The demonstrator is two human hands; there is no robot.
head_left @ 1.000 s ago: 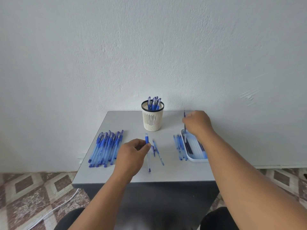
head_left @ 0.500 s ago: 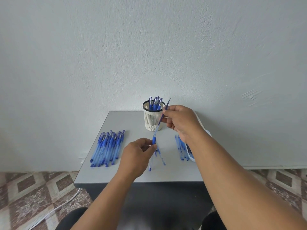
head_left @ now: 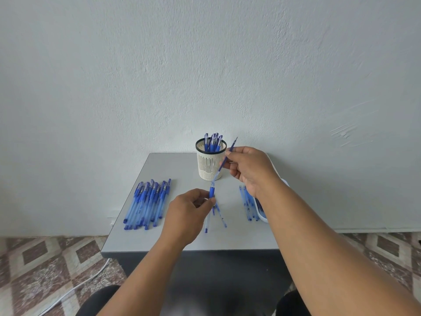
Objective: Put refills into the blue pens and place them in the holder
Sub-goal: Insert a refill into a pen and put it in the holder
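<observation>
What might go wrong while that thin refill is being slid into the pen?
The thin blue refill, pinched by the right hand, enters the blue pen barrel at an angle, so it might bend. The right forearm hides the white tray and could nudge it.

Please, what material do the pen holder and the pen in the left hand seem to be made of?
The pen holder looks like cream moulded plastic, matte, with slotted walls and a dark rim. The pen in the left hand seems to be translucent bluish plastic with an opaque blue grip, possibly rubber; that cannot be confirmed.
</observation>
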